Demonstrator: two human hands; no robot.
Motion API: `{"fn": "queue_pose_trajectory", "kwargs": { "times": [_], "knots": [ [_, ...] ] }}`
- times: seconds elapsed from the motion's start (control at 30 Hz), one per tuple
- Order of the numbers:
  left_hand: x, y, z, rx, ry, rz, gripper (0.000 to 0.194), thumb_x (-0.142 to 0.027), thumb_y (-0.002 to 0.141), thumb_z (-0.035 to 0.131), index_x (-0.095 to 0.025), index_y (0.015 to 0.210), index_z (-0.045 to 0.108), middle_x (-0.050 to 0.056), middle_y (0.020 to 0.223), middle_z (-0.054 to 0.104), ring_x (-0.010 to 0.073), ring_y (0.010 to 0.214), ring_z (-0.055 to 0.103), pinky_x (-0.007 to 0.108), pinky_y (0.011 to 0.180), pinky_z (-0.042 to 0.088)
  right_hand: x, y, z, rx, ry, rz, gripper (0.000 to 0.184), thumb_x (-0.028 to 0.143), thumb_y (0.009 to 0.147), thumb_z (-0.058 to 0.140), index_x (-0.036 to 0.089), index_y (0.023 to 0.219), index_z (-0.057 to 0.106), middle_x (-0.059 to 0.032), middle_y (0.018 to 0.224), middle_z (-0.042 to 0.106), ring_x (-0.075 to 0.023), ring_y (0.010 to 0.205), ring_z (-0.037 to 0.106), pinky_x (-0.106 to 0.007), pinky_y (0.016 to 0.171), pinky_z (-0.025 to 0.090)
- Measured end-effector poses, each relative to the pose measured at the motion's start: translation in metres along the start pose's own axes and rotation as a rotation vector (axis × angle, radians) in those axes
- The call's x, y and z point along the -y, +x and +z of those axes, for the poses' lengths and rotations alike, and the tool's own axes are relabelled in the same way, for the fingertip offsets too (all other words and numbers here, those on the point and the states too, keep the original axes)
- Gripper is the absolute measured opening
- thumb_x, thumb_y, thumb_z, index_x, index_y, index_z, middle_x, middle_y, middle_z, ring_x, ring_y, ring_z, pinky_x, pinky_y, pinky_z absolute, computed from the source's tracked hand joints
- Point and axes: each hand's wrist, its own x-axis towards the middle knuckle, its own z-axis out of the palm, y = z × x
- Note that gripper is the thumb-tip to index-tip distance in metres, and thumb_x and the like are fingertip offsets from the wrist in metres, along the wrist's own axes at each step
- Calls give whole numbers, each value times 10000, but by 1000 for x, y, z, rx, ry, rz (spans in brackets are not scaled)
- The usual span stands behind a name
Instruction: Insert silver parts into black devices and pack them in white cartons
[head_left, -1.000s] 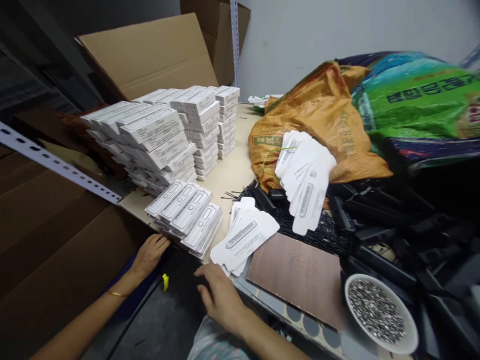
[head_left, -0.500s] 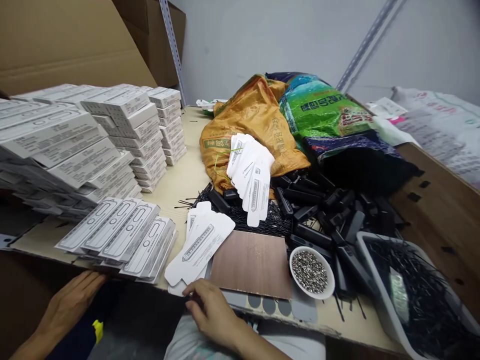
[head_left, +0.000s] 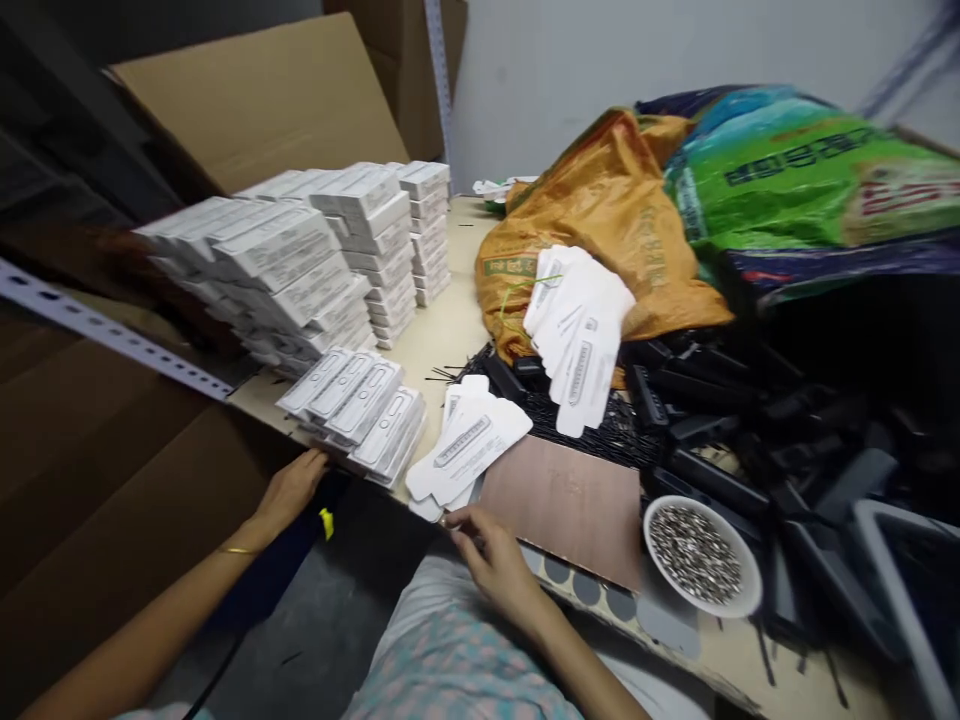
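My left hand (head_left: 292, 492) is at the table's front edge, just below a low stack of printed white boxes (head_left: 360, 395). Its fingers are stretched out, with the tips partly hidden at the edge. My right hand (head_left: 491, 560) is at the same edge, its fingers curled beside a fan of flat, unfolded white cartons (head_left: 466, 445). Whatever its fingertips hold is too small to make out. To the right of that hand lies a brown wood-grain board (head_left: 562, 500), and beyond it a white bowl (head_left: 752, 600) of small metal pieces.
Tall stacks of white boxes (head_left: 277, 260) stand at the back left. More flat cartons (head_left: 581, 330) lean on an orange sack (head_left: 592, 210). Black plastic casings (head_left: 720, 480) crowd the right, near a grey-rimmed tub (head_left: 892, 590). A perforated metal rail (head_left: 112, 335) runs at left.
The view has swung left, so everything appears shifted to the right. Both hands keep about the same places at the table edge, and the boxes and cartons look unmoved.
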Motion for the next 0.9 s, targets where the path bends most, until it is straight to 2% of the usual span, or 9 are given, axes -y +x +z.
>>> {"fn": "queue_pose_trajectory", "kwargs": {
  "times": [0.17, 0.3, 0.37, 0.43, 0.53, 0.6, 0.67, 0.8, 0.9],
  "knots": [
    [-13, -51, -9, 141, 144, -136, 497, -390, 789, 470, -181, 1237, 527, 109, 1343, 550, 292, 1256, 477, 420, 1071, 352, -6, -11, -10, 13, 50, 48, 168, 233, 899, 468, 183, 957, 618, -61, 930, 679, -188, 884, 634, -285, 793, 465],
    [-44, -93, -3, 488, 131, -228, 335, -360, 672, 602, -158, 923, 693, 108, 958, 716, 342, 988, 640, 434, 883, 488, -8, -21, -21, -28, 79, 75, 184, 277, 915, 472, 182, 964, 622, -70, 945, 686, -195, 901, 642, -294, 814, 469],
    [-77, -102, 9, 788, 46, -168, 238, -344, 587, 693, -189, 764, 729, 44, 761, 727, 274, 764, 682, 332, 704, 530, -7, -26, -31, -66, 104, 102, 190, 299, 917, 483, 183, 964, 626, -76, 958, 693, -200, 920, 647, -297, 824, 477],
    [-122, -99, 26, 1135, -95, -36, 255, -364, 645, 698, -224, 850, 754, 18, 790, 740, 220, 740, 674, 273, 659, 508, -5, -31, -47, -127, 131, 131, 200, 332, 913, 507, 183, 965, 630, -82, 962, 696, -205, 928, 652, -298, 821, 490],
    [-205, -79, 55, 1341, -412, 174, 297, -410, 744, 674, -195, 939, 741, 50, 897, 738, 194, 788, 652, 263, 704, 489, -1, -42, -83, -309, 145, 150, 239, 390, 898, 545, 185, 974, 642, -94, 972, 698, -215, 943, 655, -302, 830, 507],
    [-260, -58, 76, 1313, -650, 252, 332, -429, 794, 640, -178, 1000, 707, 69, 944, 724, 191, 835, 646, 272, 746, 497, 2, -55, -110, -496, 134, 161, 270, 424, 882, 569, 188, 986, 651, -101, 987, 700, -220, 943, 659, -310, 841, 517],
    [-308, -32, 99, 1129, -758, 315, 336, -404, 829, 615, -172, 1067, 664, 80, 998, 703, 192, 897, 641, 278, 783, 503, 3, -71, -137, -704, 105, 186, 301, 451, 860, 594, 192, 1000, 660, -104, 997, 703, -220, 921, 665, -309, 838, 527],
    [-374, 32, 148, 613, -493, 429, 292, -312, 891, 526, -161, 1132, 596, 62, 925, 671, 169, 830, 644, 281, 761, 518, -7, -97, -170, -995, -12, 252, 364, 492, 825, 613, 185, 1012, 669, -107, 994, 711, -222, 864, 675, -298, 776, 548],
    [-401, 73, 176, 417, -294, 438, 369, -279, 880, 546, -126, 1214, 513, 111, 1018, 624, 219, 926, 623, 369, 866, 491, -18, -99, -177, -1037, -137, 314, 378, 500, 826, 598, 177, 1010, 670, -113, 1019, 707, -234, 876, 675, -310, 775, 545]
  ]
}}
